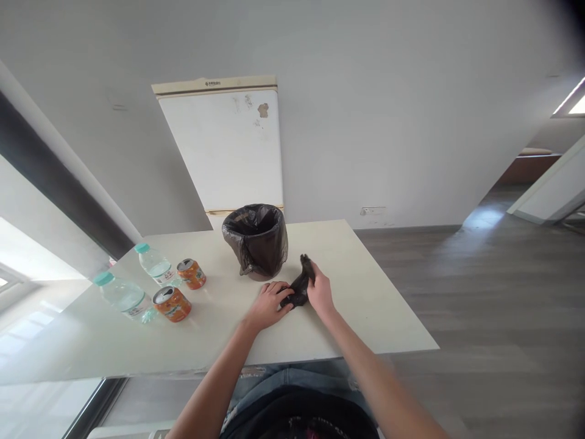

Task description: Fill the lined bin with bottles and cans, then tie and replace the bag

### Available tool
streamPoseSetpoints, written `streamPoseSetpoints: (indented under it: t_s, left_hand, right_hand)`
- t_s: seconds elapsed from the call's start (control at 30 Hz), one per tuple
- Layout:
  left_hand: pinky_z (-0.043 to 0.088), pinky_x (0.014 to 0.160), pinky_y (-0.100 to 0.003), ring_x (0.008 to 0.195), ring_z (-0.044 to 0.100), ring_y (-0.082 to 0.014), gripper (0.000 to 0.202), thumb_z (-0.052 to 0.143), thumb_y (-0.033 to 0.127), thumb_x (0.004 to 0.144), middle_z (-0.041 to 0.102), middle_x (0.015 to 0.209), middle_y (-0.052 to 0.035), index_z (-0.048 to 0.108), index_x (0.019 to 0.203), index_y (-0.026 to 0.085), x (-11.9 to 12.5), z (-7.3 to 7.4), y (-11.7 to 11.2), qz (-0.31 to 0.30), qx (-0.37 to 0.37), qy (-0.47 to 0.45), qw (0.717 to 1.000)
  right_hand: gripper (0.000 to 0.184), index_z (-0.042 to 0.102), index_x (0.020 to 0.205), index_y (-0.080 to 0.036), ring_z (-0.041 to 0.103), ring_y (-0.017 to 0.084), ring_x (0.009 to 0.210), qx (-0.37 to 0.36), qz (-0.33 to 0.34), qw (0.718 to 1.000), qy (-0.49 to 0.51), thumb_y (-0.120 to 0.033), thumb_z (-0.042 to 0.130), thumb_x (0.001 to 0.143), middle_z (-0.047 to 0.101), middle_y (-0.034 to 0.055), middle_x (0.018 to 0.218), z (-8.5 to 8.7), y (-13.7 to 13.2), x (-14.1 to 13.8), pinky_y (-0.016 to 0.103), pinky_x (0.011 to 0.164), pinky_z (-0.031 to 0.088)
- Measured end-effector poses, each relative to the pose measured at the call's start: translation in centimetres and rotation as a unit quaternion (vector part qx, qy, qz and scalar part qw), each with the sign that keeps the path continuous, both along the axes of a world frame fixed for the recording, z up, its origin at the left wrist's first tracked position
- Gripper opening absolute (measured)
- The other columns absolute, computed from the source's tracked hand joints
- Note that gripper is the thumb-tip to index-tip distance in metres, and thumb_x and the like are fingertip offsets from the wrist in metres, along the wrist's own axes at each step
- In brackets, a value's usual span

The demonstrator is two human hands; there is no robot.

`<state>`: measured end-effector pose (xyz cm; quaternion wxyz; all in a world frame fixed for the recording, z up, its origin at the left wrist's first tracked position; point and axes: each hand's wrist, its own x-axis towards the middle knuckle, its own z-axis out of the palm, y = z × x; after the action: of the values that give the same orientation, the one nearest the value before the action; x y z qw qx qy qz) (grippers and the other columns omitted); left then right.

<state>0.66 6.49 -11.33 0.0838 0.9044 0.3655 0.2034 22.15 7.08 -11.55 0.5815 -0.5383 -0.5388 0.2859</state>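
Observation:
A small bin (256, 241) lined with a dark plastic bag stands upright near the middle of the white table (365, 305). In front of it lies a bunched dark plastic bag (300, 286). My right hand (320, 289) is closed around its right end, lifting that end slightly. My left hand (269, 303) rests on the table with its fingertips pinching the bag's left end.
Two clear water bottles with teal caps (154, 263) (122, 294) and two orange drink cans (191, 273) (172, 303) lie on the table's left part. A white fridge (228, 146) stands behind the table against the wall. Grey wooden floor extends to the right.

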Motion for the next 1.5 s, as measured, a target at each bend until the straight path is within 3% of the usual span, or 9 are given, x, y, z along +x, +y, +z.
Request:
streamPoseSetpoints:
  t_s: [0.13,0.3,0.5,0.7,0.93,1.2,1.33,1.43,1.5]
  left_hand:
    - [0.045,0.109,-0.05,0.126,0.059,-0.0318,0.041,0.07,0.033,0.093,0.063,0.134,-0.0111,0.06,0.131,0.025,-0.2,-0.6,0.4,0.01,-0.013,-0.04,0.999]
    - [0.048,0.104,-0.052,0.123,0.061,-0.0345,0.057,0.077,0.032,0.087,0.065,0.13,-0.0121,0.048,0.136,0.024,-0.4,-1.5,0.9,0.034,-0.057,-0.091,0.994]
    - [0.044,0.113,-0.054,0.135,0.055,-0.0368,0.085,0.086,0.029,0.075,0.058,0.144,-0.0162,0.038,0.145,0.023,-0.5,-1.6,1.1,0.043,-0.099,-0.123,0.987]
    - [0.034,0.121,-0.056,0.145,0.044,-0.0369,0.088,0.072,0.017,0.075,0.049,0.154,-0.0171,0.032,0.153,0.021,-1.2,-1.0,0.8,0.011,-0.11,-0.108,0.988]
    - [0.03,0.125,-0.052,0.15,0.038,-0.0295,0.071,0.046,0.01,0.083,0.045,0.158,-0.0139,0.037,0.152,0.021,-1.9,-0.7,0.8,-0.027,-0.101,-0.12,0.987]
    - [0.037,0.122,-0.05,0.146,0.045,-0.0278,0.058,0.045,0.007,0.085,0.051,0.152,-0.0128,0.051,0.141,0.023,-1.4,-0.6,0.7,0.011,-0.083,-0.131,0.988]
    - [0.038,0.122,-0.051,0.144,0.049,-0.0267,0.052,0.048,0.012,0.093,0.056,0.15,-0.0112,0.052,0.143,0.024,-1.1,-0.2,0.4,-0.03,-0.063,-0.121,0.99]
    - [0.04,0.122,-0.05,0.144,0.049,-0.0256,0.047,0.05,0.019,0.1,0.056,0.152,-0.0101,0.051,0.146,0.027,-0.9,0.4,0.1,-0.065,-0.046,-0.141,0.987]
    - [0.04,0.122,-0.049,0.144,0.049,-0.0249,0.047,0.049,0.021,0.102,0.054,0.153,-0.0097,0.049,0.149,0.028,-0.9,0.6,0.0,-0.065,-0.037,-0.165,0.983]
  right_hand:
    - [0.071,0.058,0.149,-0.022,0.046,0.021,0.149,0.074,0.166,0.949,-0.256,-0.005,0.042,0.082,0.055,0.006,0.157,0.2,-0.5,0.9,0.046,0.128,0.035]
    - [0.08,0.042,0.161,-0.018,0.037,0.022,0.155,0.094,0.299,0.875,-0.369,-0.002,0.042,0.082,0.046,0.01,0.164,-0.9,-1.1,1.5,0.051,0.13,0.027]
    - [0.084,0.022,0.169,-0.021,0.032,0.029,0.158,0.085,0.305,0.837,-0.446,-0.037,0.061,0.096,0.031,0.0124,0.171,-0.5,-2.1,0.5,0.055,0.131,0.022]
    - [0.082,0.02,0.169,-0.034,0.017,0.031,0.162,0.053,0.322,0.809,-0.489,-0.067,0.051,0.101,0.009,0.0082,0.176,-0.1,-2.3,0.4,0.058,0.131,0.015]
    - [0.081,0.027,0.167,-0.034,0.018,0.031,0.162,0.04,0.324,0.809,-0.489,-0.074,0.046,0.099,0.019,0.007,0.175,-0.1,-2.4,0.2,0.056,0.131,0.01]
    - [0.075,0.045,0.16,-0.027,0.023,0.031,0.16,0.042,0.311,0.809,-0.497,-0.072,0.045,0.1,0.03,0.0082,0.172,-0.4,-2.5,-0.1,0.056,0.131,0.013]
    - [0.08,0.037,0.164,-0.025,0.023,0.031,0.16,0.047,0.31,0.819,-0.481,-0.069,0.051,0.099,0.032,0.0108,0.171,-0.4,-2.6,-0.1,0.057,0.131,0.014]
    - [0.086,0.028,0.167,-0.021,0.022,0.032,0.161,0.068,0.296,0.839,-0.451,-0.056,0.062,0.096,0.029,0.0123,0.172,-0.3,-2.7,0.3,0.059,0.131,0.015]
    - [0.07,0.037,0.162,-0.021,0.025,0.03,0.16,0.091,0.258,0.864,-0.422,-0.035,0.058,0.097,0.035,0.0104,0.17,-0.3,-2.7,0.6,0.058,0.131,0.015]
